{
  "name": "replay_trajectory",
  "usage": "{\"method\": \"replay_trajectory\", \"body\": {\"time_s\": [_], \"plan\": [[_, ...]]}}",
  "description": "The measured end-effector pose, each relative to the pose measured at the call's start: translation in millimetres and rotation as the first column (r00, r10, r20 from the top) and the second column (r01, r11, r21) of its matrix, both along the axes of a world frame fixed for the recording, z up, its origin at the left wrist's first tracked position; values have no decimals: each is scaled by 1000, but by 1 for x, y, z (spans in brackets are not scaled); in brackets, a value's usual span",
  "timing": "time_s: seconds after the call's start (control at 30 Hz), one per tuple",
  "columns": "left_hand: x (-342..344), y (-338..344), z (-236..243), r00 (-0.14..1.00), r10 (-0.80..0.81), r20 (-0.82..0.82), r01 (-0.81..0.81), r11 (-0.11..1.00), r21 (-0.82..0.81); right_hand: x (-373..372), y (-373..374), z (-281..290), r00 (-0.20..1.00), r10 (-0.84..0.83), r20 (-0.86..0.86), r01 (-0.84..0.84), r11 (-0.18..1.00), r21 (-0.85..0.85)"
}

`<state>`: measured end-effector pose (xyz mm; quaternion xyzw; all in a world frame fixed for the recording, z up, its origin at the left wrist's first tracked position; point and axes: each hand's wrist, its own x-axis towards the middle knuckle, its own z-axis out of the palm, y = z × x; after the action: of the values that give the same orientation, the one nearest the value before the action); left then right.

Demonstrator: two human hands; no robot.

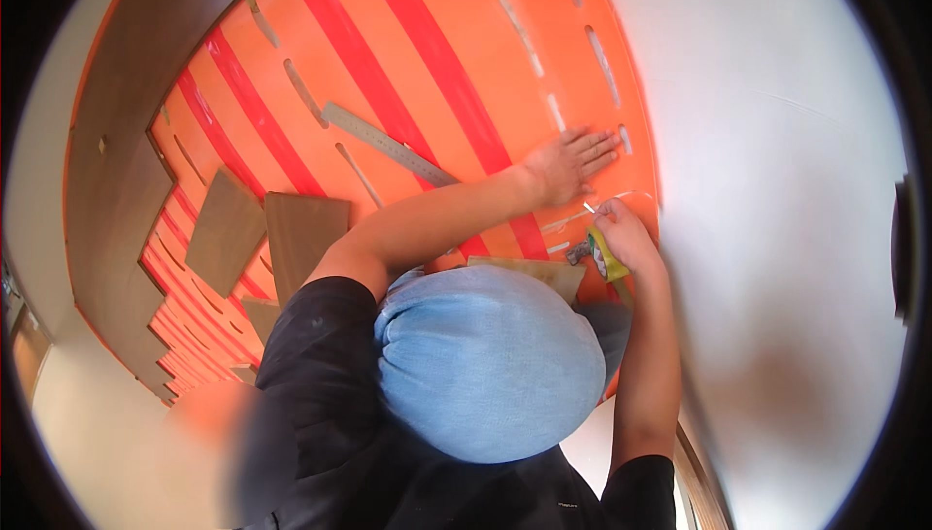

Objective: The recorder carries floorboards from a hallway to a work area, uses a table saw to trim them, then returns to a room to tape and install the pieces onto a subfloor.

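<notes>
My left hand [573,163] lies flat on the orange sheet [524,45], close to its right edge, with its fingers stretched out and nothing in it. Just nearer, my right hand [629,237] is closed in a pinch. A small white stick-like piece [589,208] pokes out from its fingertips; its kind is too small to tell. Against the same hand sits a yellow-green roll of tape [604,256]; whether the fingers also hold it I cannot tell. Beside the roll is a small grey metal object [579,253], partly hidden.
A steel ruler [383,142] lies slantwise on the sheet, partly under my left forearm. Brown floor planks [146,83] cover the left side in steps, with loose cut pieces [226,234] nearby. Red strips [427,25] cross the sheet. A white wall [777,190] rises at right. My denim-covered knee [490,365] fills the middle.
</notes>
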<state>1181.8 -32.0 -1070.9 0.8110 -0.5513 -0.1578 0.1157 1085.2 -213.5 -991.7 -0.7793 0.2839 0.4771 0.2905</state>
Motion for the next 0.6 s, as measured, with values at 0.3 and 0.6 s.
{"method": "replay_trajectory", "body": {"time_s": [0.3, 0.6], "plan": [[-54, 14, 56, 262, 527, -809, -428, 815, 392, -19, 22, 60, 961, -72, 267, 105, 988, -115], [-97, -2, 30, -841, 85, -534, -336, 690, 640, -76, 27, 103, 701, -29, 712, 270, 936, -227]]}}
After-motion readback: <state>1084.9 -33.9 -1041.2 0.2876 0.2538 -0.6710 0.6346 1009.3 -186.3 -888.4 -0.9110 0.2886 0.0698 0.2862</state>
